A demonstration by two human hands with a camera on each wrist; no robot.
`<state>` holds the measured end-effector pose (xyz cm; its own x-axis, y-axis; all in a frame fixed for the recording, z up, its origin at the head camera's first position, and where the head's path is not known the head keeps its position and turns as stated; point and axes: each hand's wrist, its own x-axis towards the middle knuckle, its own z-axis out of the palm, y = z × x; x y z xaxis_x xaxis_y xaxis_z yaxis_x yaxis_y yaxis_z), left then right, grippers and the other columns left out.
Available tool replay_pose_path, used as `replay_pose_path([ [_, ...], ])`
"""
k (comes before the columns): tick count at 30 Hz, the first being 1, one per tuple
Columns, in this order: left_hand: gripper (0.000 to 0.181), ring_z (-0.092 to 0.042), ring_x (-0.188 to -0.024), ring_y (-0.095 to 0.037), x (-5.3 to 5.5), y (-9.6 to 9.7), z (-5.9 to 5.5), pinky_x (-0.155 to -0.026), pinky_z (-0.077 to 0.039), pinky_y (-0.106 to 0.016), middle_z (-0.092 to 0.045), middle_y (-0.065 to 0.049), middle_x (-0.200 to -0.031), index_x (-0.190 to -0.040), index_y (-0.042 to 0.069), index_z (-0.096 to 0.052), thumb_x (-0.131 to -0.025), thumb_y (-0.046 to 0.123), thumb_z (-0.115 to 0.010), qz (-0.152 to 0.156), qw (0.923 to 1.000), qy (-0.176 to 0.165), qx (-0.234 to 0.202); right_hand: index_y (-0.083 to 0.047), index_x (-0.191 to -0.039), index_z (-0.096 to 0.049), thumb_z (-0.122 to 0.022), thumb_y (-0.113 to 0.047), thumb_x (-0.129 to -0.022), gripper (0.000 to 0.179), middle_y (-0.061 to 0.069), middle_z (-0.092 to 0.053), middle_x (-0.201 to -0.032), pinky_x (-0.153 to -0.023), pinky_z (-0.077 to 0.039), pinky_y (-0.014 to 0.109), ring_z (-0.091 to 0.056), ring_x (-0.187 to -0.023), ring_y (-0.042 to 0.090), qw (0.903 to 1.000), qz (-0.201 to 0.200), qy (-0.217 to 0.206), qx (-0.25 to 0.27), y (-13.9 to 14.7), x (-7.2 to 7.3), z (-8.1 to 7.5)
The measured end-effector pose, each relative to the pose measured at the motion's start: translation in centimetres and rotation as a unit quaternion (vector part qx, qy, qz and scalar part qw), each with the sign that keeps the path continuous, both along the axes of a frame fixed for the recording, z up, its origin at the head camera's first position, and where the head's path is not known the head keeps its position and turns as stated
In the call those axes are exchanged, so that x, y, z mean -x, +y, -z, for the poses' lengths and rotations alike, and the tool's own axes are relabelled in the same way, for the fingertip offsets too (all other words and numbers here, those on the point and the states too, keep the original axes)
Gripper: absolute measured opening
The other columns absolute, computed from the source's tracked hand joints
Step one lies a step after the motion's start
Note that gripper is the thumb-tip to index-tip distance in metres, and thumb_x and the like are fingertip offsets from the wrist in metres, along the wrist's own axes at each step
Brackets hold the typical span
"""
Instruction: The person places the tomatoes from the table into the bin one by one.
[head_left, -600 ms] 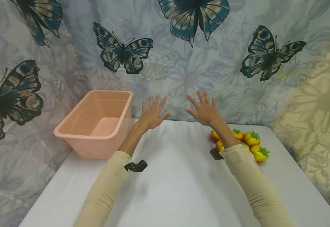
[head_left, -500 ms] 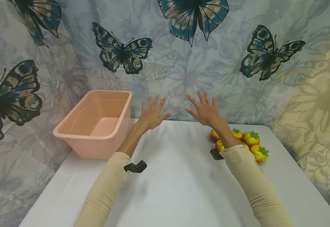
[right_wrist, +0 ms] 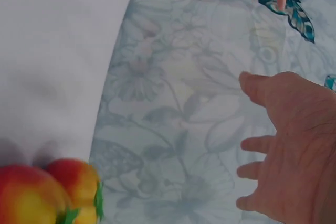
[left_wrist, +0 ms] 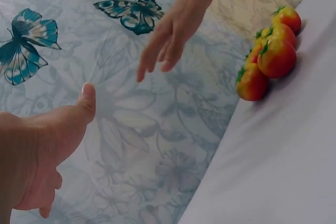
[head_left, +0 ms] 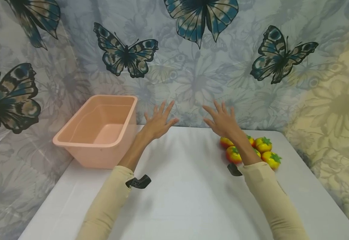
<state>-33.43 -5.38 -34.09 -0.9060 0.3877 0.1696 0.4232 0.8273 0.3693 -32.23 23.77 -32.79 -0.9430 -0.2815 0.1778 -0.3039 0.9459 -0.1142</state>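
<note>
My left hand [head_left: 157,124] hangs in the air with fingers spread, just right of a peach-coloured plastic tub [head_left: 99,145]. Across from it my right hand [head_left: 223,122] is also raised, fingers spread and holding nothing. Below and behind the right forearm sits a cluster of red-and-yellow tomato-like fruits with green leafy tops, among them one fruit [head_left: 233,154] at the front left and another fruit [head_left: 271,160] at the right. The forearm hides part of the cluster. In the left wrist view the fruits [left_wrist: 277,57] stand close together on the white surface.
A white table [head_left: 180,200] spreads under both arms. Behind it hangs a floral cloth backdrop [head_left: 189,73] with printed butterflies, which also runs along the left side. Dark wrist devices, a left one [head_left: 139,182] and a right one [head_left: 234,170], stick out from the sleeves.
The hands have moved slightly apart, the right one a little to the right and down. More of the front left fruit shows beside the forearm. The whole head view has shifted slightly.
</note>
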Motion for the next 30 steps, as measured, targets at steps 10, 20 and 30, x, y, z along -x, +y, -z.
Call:
replay_pose_path([
  [10,0.073,-0.005,-0.151,-0.044,-2.8,-1.8,-1.3,-0.106,0.006,-0.080,0.010,-0.003,-0.166,-0.146,0.053,0.020,-0.093,0.073,-0.026,0.007,0.9993,0.032,0.020,-0.027,-0.154,-0.029,-0.045,-0.046,-0.101,0.059,0.026,-0.023,-0.158,-0.110,-0.007,0.076,-0.020,-0.144,0.050,0.9994,0.000,-0.031,0.013,4.6,-3.3,0.7],
  [20,0.075,-0.015,-0.149,-0.046,-6.0,-3.7,-3.1,-0.109,0.004,-0.078,-0.008,-0.010,-0.166,-0.151,0.050,0.010,-0.094,0.070,-0.033,-0.006,0.9958,0.075,0.053,-0.016,-0.151,-0.033,-0.033,-0.060,-0.099,0.067,0.032,-0.031,-0.150,-0.100,-0.007,0.084,-0.028,-0.135,0.057,0.9936,0.065,-0.089,-0.025,10.5,-5.8,3.4],
  [30,0.075,-0.013,-0.150,-0.043,-8.4,-7.3,-3.7,-0.106,0.004,-0.081,-0.003,-0.004,-0.167,-0.152,0.049,0.009,-0.094,0.069,-0.034,-0.037,0.9960,0.072,0.038,-0.032,-0.155,-0.022,-0.035,-0.071,-0.093,0.075,0.032,-0.016,-0.157,-0.098,0.001,0.086,-0.013,-0.137,0.066,0.9932,0.063,-0.076,-0.061,14.2,-5.6,8.7],
])
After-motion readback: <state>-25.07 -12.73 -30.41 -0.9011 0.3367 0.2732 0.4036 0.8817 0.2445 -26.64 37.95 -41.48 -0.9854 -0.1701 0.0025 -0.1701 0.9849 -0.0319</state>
